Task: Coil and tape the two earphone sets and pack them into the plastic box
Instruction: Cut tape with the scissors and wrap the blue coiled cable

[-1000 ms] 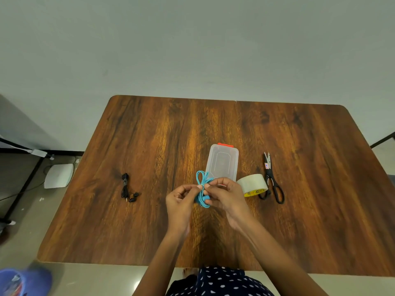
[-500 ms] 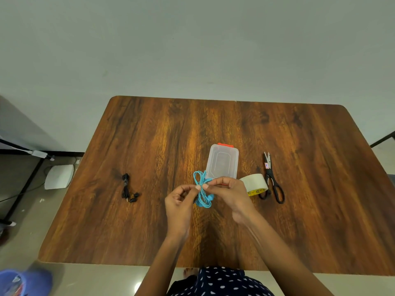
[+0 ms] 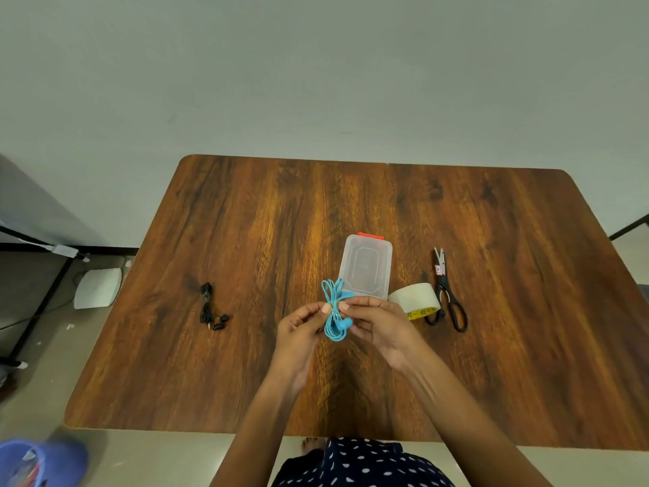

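Blue set (image 3: 334,319): coiled into a narrow bundle, held above the table (image 3: 246,363) just in front of the box; loops fan out at both ends, buds sit at the lower right.
Left hand (image 3: 302,332): thumb and forefinger pinch the bundle's waist from the left.
Right hand (image 3: 377,323): fingertips pinch the same waist from the right, remaining fingers curled beneath.
Change: over the last second the bundle rides slightly higher and closer to the box; the upper loops spread a little wider; both pinches hold at the middle. Whether tape is already on the waist cannot be told.
Meaning: judged as finishing or pressing the wrap on the first set; coil looks tidy enough to pack next.
Black set (image 3: 210,308): lies bundled on the table, well to the left, untouched.
Box (image 3: 367,268): clear plastic, lid on, red clasp at the far end, just beyond the hands.
Tape (image 3: 416,300): roll on the table, beside the right hand.
Scissors (image 3: 445,290): lying just right of the tape, blades pointing away.
Remaining: box unopened, nothing packed.
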Tool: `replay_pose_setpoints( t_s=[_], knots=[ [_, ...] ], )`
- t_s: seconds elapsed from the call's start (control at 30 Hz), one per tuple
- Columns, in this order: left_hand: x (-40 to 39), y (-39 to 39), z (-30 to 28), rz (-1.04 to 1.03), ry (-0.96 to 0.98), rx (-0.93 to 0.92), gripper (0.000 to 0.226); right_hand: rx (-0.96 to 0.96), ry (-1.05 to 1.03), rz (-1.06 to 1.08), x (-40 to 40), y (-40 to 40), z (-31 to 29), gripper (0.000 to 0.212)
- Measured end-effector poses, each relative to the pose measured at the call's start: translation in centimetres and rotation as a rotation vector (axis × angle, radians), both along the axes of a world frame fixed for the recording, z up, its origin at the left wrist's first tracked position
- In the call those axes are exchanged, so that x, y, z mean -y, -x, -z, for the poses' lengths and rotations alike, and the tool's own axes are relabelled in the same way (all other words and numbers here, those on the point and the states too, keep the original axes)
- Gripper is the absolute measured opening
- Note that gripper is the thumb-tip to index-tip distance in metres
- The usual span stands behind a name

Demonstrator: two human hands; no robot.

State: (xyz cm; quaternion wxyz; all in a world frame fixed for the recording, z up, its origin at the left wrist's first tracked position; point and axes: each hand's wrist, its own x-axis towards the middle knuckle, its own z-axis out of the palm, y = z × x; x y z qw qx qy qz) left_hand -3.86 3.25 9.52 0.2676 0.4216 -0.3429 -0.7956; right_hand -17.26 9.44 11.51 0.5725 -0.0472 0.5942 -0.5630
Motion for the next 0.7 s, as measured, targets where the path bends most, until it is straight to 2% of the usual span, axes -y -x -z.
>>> replay_pose_setpoints(
  t_s=[0.17,0.27,0.4,0.7],
  knots=[
    [0.01,-0.26,0.20,0.052,-0.087,-0.109,0.024,0.042,0.035,0.003,-0.24,-0.15,0.18,0.014],
    [0.22,-0.35,0.24,0.058,-0.020,-0.025,0.020,-0.017,0.063,0.034,-0.55,-0.35,0.08,0.015],
    [0.54,-0.41,0.44,0.047,0.117,0.122,0.015,-0.222,0.054,0.022,-0.78,-0.53,-0.01,0.015],
    [0.26,-0.05,0.29,0.005,0.028,0.135,0.013,-0.357,0.083,0.027,-0.72,-0.77,0.26,0.016]
  ],
)
